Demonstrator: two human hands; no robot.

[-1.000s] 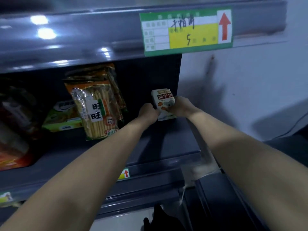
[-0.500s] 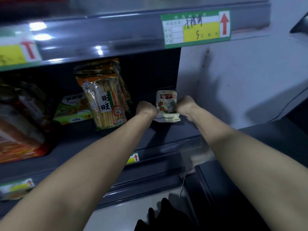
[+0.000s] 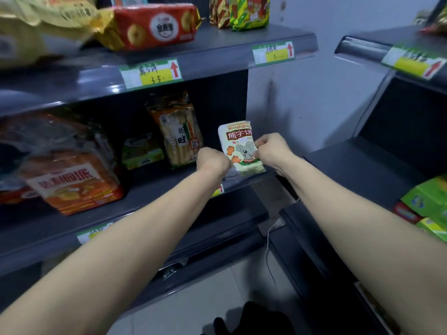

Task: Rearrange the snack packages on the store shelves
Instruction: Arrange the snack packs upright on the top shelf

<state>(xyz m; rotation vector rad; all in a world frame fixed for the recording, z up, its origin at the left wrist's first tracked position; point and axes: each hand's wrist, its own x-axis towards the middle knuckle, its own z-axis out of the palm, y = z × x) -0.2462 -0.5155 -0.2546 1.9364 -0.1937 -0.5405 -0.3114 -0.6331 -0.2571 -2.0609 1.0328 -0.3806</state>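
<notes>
Right hand: fingers curled shut, pinching right edge of small cream snack packet. Left hand: closed into a fist against packet's lower left corner; finger contact hidden behind knuckles, grip cannot be confirmed. Packet: upright, tilted slightly, red label and grey cartoon mouse facing out, bottom at front right end of middle shelf. Just left: tall rice cracker bag, standing upright. Behind that, further left: green flat pack, lying low. Far left: large orange bread bag, near shelf front. Upper shelf: red biscuit pack, lying flat; price tags along front edge.
</notes>
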